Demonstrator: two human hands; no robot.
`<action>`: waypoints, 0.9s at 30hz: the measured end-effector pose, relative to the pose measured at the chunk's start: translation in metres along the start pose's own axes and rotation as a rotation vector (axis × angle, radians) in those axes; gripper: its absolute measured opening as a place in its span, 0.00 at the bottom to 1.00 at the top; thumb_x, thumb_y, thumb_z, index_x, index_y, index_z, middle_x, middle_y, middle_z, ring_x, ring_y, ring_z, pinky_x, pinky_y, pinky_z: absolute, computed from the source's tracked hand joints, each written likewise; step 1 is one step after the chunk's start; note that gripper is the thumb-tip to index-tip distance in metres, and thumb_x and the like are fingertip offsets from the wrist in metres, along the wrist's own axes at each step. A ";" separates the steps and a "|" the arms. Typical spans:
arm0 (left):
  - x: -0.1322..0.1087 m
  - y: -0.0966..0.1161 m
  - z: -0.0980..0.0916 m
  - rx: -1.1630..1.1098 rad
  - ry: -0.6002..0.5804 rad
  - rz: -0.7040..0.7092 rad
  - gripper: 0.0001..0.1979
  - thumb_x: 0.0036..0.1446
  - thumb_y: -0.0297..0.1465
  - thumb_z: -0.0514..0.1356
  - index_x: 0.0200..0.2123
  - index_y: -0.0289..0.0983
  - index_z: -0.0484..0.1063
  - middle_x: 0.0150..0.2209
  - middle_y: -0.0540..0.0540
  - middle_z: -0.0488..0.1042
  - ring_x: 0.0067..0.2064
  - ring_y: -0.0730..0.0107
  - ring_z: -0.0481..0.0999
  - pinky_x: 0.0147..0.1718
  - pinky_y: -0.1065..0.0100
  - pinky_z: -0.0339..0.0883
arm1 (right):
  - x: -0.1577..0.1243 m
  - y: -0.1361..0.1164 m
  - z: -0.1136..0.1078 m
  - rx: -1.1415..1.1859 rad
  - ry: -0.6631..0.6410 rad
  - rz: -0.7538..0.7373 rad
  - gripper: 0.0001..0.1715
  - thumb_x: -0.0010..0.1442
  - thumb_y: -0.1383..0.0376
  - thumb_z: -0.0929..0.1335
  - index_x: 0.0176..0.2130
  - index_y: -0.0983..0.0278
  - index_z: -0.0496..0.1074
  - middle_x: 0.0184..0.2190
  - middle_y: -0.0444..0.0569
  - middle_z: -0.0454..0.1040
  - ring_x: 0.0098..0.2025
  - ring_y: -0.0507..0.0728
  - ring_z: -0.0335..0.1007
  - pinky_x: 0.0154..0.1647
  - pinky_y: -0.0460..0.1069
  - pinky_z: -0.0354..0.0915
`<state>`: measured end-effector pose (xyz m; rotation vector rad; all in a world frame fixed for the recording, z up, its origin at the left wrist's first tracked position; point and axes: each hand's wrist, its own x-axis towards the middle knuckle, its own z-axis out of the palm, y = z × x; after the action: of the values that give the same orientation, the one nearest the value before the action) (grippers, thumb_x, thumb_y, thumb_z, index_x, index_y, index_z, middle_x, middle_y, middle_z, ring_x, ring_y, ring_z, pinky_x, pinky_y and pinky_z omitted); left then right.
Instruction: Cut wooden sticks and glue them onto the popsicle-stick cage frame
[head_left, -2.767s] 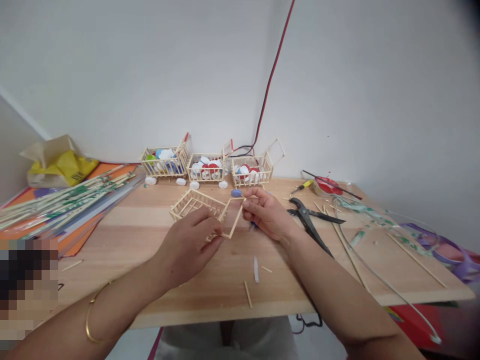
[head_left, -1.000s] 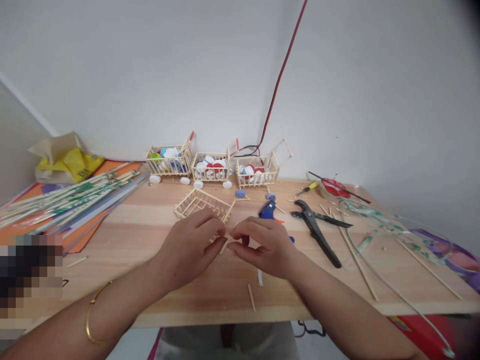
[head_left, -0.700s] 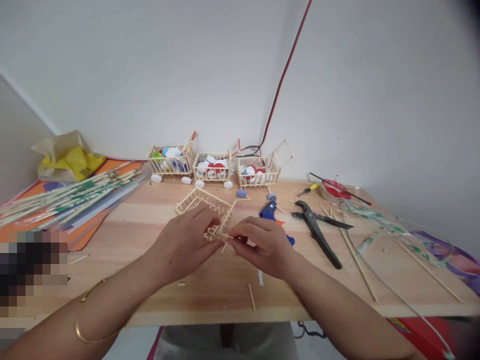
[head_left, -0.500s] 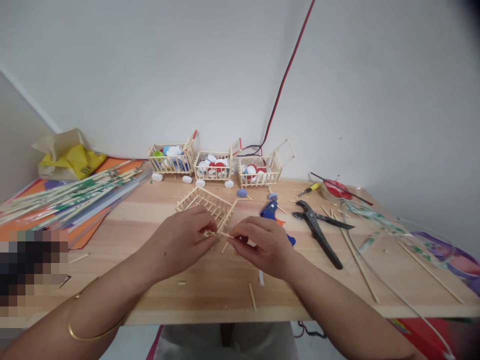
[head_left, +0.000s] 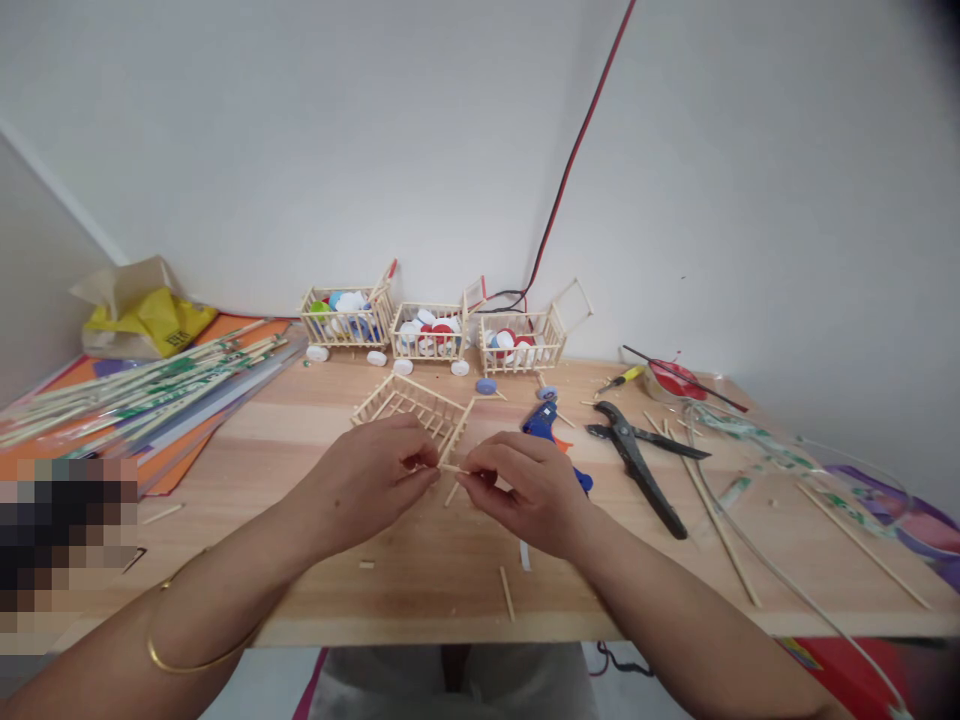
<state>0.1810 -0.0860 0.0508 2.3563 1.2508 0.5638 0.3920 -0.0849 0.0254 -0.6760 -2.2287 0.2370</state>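
Between both sets of fingertips is a short thin wooden stick [head_left: 451, 468]. My right hand [head_left: 529, 485] pinches its right end between thumb and forefinger. The thumb and fingers of my left hand [head_left: 379, 470] close on the left end, partly hiding it. Just behind them lies a small basket frame of wooden sticks [head_left: 442, 410], its near side covered by my left hand. A blue glue gun [head_left: 541, 418] rests beyond my right hand, which hides part of it.
Three stick carts [head_left: 346, 318], holding bottle caps, line the wall. Black pliers [head_left: 637, 470], a yellow-handled cutter [head_left: 628, 376] and a red-topped bowl [head_left: 673, 378] lie to the right. Bundled sticks [head_left: 187, 375] are at left. A pale cable [head_left: 780, 560] crosses the right side.
Both hands keep nearly the same pose around the stick. The whole view has shifted very slightly; nothing was let go or picked up.
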 end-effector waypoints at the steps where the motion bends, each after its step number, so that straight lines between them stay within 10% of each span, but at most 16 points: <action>1: 0.000 0.000 0.000 0.000 0.001 0.002 0.05 0.55 0.26 0.56 0.27 0.36 0.70 0.28 0.50 0.68 0.33 0.70 0.67 0.32 0.70 0.58 | 0.000 0.000 0.000 -0.003 0.002 0.000 0.01 0.60 0.69 0.67 0.36 0.63 0.69 0.26 0.45 0.72 0.28 0.50 0.67 0.29 0.44 0.63; 27: 0.001 0.000 0.000 0.014 0.010 0.015 0.06 0.54 0.26 0.55 0.27 0.37 0.69 0.28 0.50 0.68 0.32 0.70 0.67 0.32 0.69 0.59 | 0.001 0.001 0.003 -0.020 -0.005 -0.009 0.02 0.59 0.69 0.67 0.35 0.63 0.68 0.26 0.45 0.72 0.28 0.50 0.67 0.29 0.45 0.63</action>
<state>0.1811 -0.0853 0.0507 2.3789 1.2465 0.5742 0.3900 -0.0836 0.0236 -0.6765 -2.2414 0.2129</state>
